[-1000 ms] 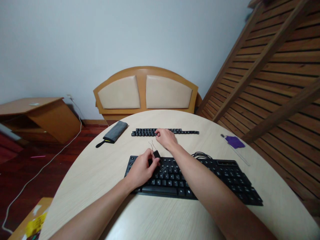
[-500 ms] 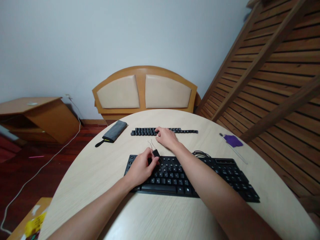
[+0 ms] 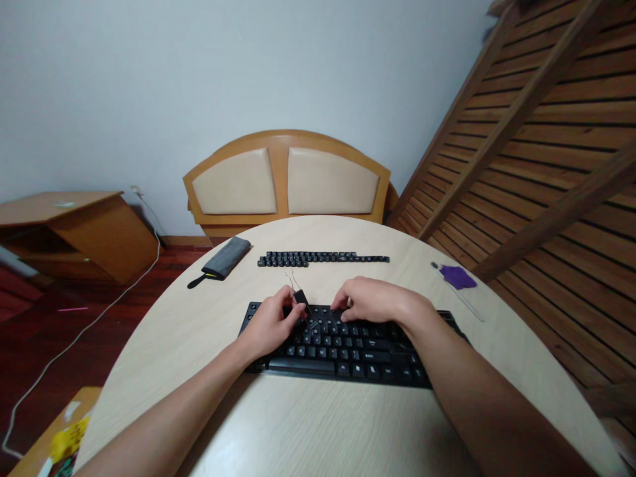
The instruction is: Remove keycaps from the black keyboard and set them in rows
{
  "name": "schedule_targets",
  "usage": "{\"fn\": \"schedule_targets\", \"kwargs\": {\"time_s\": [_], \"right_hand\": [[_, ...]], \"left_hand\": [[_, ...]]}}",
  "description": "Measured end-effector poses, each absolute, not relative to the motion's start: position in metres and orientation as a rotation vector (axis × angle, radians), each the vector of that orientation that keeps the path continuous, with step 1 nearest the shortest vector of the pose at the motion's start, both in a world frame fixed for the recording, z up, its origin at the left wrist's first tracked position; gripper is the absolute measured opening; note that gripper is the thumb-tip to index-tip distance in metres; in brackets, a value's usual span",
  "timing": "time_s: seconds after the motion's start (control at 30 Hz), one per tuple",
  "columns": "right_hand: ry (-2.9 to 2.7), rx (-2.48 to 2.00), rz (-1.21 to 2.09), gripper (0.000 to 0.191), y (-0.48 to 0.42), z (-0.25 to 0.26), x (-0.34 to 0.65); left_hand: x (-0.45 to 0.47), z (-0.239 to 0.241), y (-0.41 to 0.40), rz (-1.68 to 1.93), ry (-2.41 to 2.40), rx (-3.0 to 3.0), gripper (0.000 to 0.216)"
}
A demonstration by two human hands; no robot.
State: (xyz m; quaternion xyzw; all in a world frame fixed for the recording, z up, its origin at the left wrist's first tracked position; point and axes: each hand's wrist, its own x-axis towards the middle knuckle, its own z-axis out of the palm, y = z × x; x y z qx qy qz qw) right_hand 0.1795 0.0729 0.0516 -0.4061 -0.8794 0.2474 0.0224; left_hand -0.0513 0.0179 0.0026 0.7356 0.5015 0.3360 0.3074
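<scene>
My left hand [image 3: 273,321] is closed on a keycap puller [image 3: 300,298] with a black handle and thin wire prongs at both ends. One pair of wires points up and away; the other reaches down to the keys of a black keyboard [image 3: 303,366]. Over the keyboard's upper rows is my right hand [image 3: 370,299], palm down, thumb and index finger apart at the keys, nothing visible between them. Its wrist and forearm cover the keyboard's right part. Beyond both hands lie rows of loose black keycaps [image 3: 322,257].
A grey pouch [image 3: 228,257] with a black strap lies at the table's left. At the right are a purple cloth [image 3: 458,277] and a thin brush [image 3: 462,298]. The round table [image 3: 348,424] stands before a padded headboard [image 3: 285,136]; wooden slats [image 3: 536,132] lean at the right.
My right hand has come back from the keycap rows to the keyboard's upper keys. My left hand stays at the keyboard with the keycap puller. The view has shifted slightly.
</scene>
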Motion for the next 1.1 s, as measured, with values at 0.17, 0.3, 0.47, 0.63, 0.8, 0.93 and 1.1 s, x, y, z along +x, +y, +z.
{"fn": "schedule_targets", "kwargs": {"time_s": [0.17,0.3,0.47,0.63,0.8,0.93,1.1], "right_hand": [[-2.773,-1.290,0.592,0.027,0.062,0.053,0.172],[-2.857,-1.337,0.508,0.026,0.051,0.063,0.170],[-2.873,-1.336,0.480,0.020,0.047,0.065,0.169],[-2.810,-1.330,0.570,0.021,0.046,0.061,0.165],[-2.910,-1.193,0.654,0.021,0.048,0.064,0.162],[-2.967,-1.208,0.654,0.022,0.049,0.067,0.160],[-2.963,-1.231,0.630,0.021,0.049,0.066,0.158]], "left_hand": [[-0.044,0.004,0.010,0.950,1.322,2.000,0.019],[-0.040,0.003,0.008,0.942,1.304,2.019,0.018],[-0.036,0.004,0.004,0.915,1.266,2.079,0.017],[-0.033,0.005,0.000,0.840,1.178,2.173,0.016],[-0.034,0.002,0.001,0.846,1.208,2.142,0.015],[-0.033,0.000,0.004,0.875,1.231,2.083,0.017],[-0.033,0.003,0.005,0.879,1.206,2.020,0.019]]}}
